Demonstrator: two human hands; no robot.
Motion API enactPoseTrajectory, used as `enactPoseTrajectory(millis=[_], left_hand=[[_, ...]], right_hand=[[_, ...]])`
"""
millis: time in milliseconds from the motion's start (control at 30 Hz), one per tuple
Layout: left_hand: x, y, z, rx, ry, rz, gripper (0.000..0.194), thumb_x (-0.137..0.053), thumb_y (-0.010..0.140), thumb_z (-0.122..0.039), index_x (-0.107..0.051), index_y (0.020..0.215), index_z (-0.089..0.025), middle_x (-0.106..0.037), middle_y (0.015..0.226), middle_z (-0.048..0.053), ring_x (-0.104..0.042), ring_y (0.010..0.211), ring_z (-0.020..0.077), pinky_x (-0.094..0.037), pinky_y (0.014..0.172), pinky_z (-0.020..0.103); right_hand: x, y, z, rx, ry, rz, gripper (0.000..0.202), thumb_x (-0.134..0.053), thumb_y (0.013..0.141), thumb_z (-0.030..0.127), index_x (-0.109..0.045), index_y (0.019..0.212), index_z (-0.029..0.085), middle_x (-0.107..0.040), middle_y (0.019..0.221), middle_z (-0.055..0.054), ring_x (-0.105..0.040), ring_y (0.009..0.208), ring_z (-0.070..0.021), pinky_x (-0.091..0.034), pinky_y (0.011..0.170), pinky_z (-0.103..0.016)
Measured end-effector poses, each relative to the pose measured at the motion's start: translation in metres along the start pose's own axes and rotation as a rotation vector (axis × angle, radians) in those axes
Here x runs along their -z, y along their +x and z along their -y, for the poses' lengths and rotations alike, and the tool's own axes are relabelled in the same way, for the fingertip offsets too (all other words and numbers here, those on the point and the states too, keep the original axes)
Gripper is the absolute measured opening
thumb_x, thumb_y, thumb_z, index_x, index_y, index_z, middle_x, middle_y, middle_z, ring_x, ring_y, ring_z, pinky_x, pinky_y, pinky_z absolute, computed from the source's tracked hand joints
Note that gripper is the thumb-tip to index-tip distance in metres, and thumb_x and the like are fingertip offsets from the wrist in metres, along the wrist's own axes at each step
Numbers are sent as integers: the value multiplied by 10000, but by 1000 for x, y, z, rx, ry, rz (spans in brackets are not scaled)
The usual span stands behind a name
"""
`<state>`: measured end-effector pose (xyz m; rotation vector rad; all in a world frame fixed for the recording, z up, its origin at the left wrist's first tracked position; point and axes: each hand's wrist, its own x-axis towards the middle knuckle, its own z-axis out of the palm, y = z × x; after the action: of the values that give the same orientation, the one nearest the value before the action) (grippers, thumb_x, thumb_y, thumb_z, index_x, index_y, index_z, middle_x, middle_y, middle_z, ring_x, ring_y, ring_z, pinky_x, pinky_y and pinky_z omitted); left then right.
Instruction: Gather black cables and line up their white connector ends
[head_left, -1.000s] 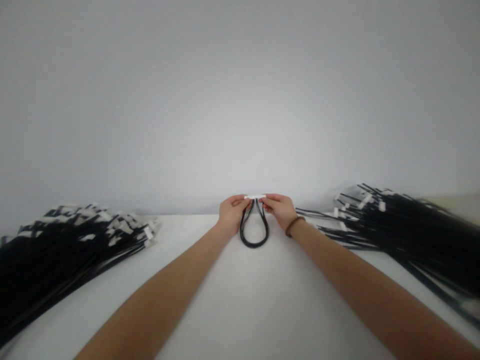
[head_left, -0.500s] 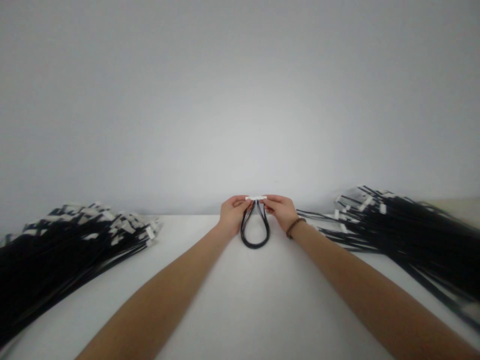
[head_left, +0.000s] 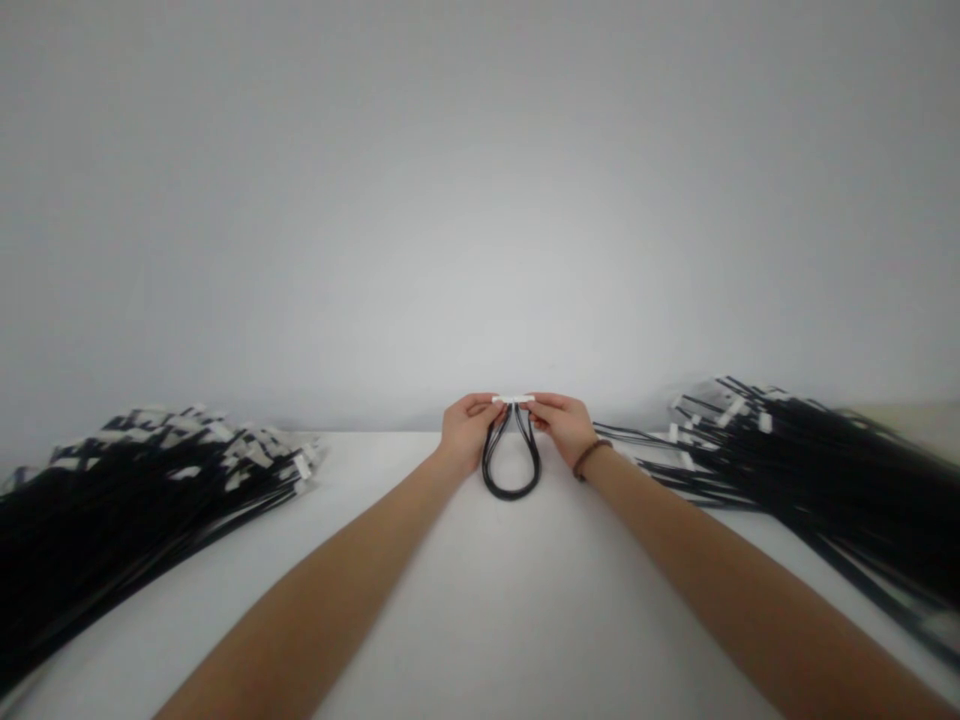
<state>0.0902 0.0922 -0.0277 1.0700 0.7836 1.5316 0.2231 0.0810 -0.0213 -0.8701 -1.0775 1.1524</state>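
A black cable (head_left: 511,495) hangs in a teardrop loop between my hands, over the white table. White connectors (head_left: 514,399) at its two ends sit side by side at the top of the loop; whether they touch cannot be made out. My left hand (head_left: 469,428) pinches the left side, thumb and index finger closed on the connector. On the other side my right hand (head_left: 564,424), with a dark bracelet on the wrist, pinches the right side the same way. The fingertips partly hide the connectors.
To the left lies a large pile of black cables (head_left: 127,520) with white connectors. Another cable pile (head_left: 825,480) is on the right, some ends reaching toward my right wrist. The white table (head_left: 510,600) meets a pale wall (head_left: 480,200) behind my hands.
Both hands keep the same pinch on the looped cable. The whole view has shifted very slightly; nothing else visibly differs.
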Motion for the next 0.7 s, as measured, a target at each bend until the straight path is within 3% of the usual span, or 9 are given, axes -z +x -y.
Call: enactPoseTrajectory(millis=[467, 533, 700], left_hand=[[-2, -2, -9, 63, -27, 10, 194, -672, 527, -162, -581, 692, -115, -611, 647, 43, -561, 605, 108, -443, 637, 239], [-3, -6, -21, 175, -40, 155, 153, -660, 546, -162, -591, 677, -121, -609, 650, 41, -558, 604, 108, -442, 625, 233], [-12, -28, -73, 518, 76, 751, 188, -673, 537, -187, -625, 701, -108, -625, 751, 127, -579, 725, 220, -441, 674, 343]], right_hand=[[1, 2, -1, -3, 6, 3, 188, -630, 529, 252, -618, 651, 110, -586, 617, -25, -432, 494, -58, -327, 463, -196], [2, 3, -1, -6, 38, 12, 146, -613, 543, 253, -599, 605, 122, -565, 581, -7, -418, 477, -58, -313, 451, -196], [4, 3, 1, -12, 84, 32, 113, -589, 566, 234, -545, 517, 142, -478, 453, 32, -364, 416, -60, -274, 409, -199]])
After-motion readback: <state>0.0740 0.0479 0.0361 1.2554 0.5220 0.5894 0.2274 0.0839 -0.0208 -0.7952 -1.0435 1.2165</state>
